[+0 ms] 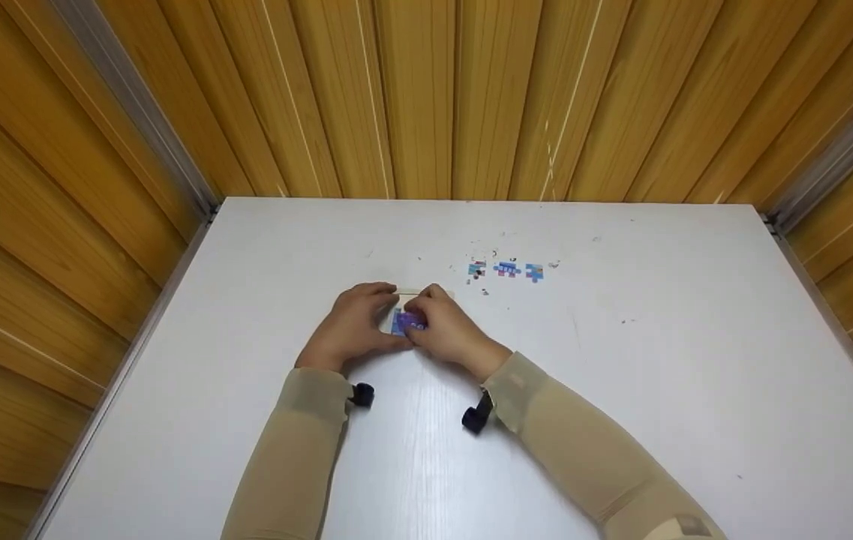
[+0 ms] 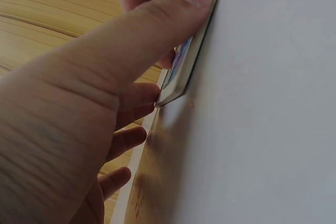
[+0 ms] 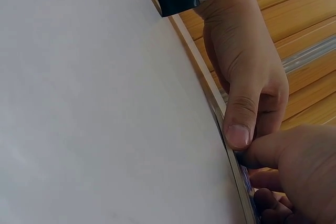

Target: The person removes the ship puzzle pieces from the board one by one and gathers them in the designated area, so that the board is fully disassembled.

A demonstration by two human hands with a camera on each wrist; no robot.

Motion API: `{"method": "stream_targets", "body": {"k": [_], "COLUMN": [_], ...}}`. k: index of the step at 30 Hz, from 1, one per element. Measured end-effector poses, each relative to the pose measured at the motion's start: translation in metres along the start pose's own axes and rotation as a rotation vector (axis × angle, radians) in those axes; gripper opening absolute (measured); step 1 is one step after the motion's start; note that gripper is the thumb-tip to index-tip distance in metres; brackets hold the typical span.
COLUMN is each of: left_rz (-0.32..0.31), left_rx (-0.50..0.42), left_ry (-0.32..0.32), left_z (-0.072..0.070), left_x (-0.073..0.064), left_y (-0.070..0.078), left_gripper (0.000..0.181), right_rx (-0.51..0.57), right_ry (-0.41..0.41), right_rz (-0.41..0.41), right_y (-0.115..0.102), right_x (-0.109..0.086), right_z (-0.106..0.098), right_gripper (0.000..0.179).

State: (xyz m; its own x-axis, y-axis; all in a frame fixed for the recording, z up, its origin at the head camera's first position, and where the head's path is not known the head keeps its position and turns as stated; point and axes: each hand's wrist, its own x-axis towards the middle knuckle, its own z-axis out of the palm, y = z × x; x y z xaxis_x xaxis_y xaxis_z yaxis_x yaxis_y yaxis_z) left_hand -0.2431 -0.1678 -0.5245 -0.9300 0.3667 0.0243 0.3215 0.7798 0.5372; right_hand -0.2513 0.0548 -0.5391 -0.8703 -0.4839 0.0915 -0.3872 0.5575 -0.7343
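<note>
A small light-coloured puzzle tray [image 1: 412, 291] lies on the white table, with blue and purple puzzle pieces in its near part. My left hand [image 1: 355, 319] holds the tray from the left, thumb along the near edge and fingertips at the far left corner. In the left wrist view the thumb [image 2: 157, 24] presses on the tray's rim [image 2: 178, 85]. My right hand [image 1: 449, 326] bends over the tray, its thumb and fingers pinching a purple puzzle piece [image 1: 412, 320] low over the blue part. Its fingers hide much of that piece and the tray's right side.
Three loose puzzle pieces lie in a row behind and right of the tray: a left one [image 1: 476, 268], a middle one [image 1: 507, 269] and a right one [image 1: 535, 272]. Dark specks are scattered around them. Wood-panelled walls [image 1: 418, 97] stand behind the table [image 1: 659, 360] and at its sides.
</note>
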Motion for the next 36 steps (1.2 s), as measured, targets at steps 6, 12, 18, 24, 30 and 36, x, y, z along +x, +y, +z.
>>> {"method": "stream_targets", "body": {"k": [6, 12, 18, 24, 30, 36], "left_rz": [0.007, -0.028, -0.029, -0.029, -0.039, -0.041], "left_rx": [-0.01, -0.026, -0.018, -0.016, -0.028, -0.02], "left_ry": [0.001, -0.023, -0.018, -0.015, -0.014, -0.009], "left_z": [0.0002, -0.0023, -0.0017, -0.0018, -0.0014, -0.0009], "left_x": [-0.0001, -0.0018, -0.0013, -0.0006, -0.001, -0.0008], "left_y": [-0.0007, 0.0023, 0.0019, 0.001, 0.0005, 0.0003], "left_gripper": [0.093, 0.096, 0.095, 0.096, 0.096, 0.095], "right_rx": [0.012, 0.016, 0.052, 0.035, 0.02, 0.015], "right_ry": [-0.012, -0.002, 0.032, 0.059, 0.071, 0.09], "right_rz": [0.021, 0.025, 0.005, -0.01, 0.002, -0.01], "right_y": [-0.0044, -0.0045, -0.005, -0.0041, -0.0073, -0.0065], "right_x": [-0.0014, -0.0024, -0.0041, -0.0037, -0.0038, -0.0037], "right_z": [-0.0022, -0.0028, -0.0025, -0.0018, -0.0027, -0.0032], "right_gripper": [0.042, 0.042, 0.037, 0.03, 0.026, 0.023]}}
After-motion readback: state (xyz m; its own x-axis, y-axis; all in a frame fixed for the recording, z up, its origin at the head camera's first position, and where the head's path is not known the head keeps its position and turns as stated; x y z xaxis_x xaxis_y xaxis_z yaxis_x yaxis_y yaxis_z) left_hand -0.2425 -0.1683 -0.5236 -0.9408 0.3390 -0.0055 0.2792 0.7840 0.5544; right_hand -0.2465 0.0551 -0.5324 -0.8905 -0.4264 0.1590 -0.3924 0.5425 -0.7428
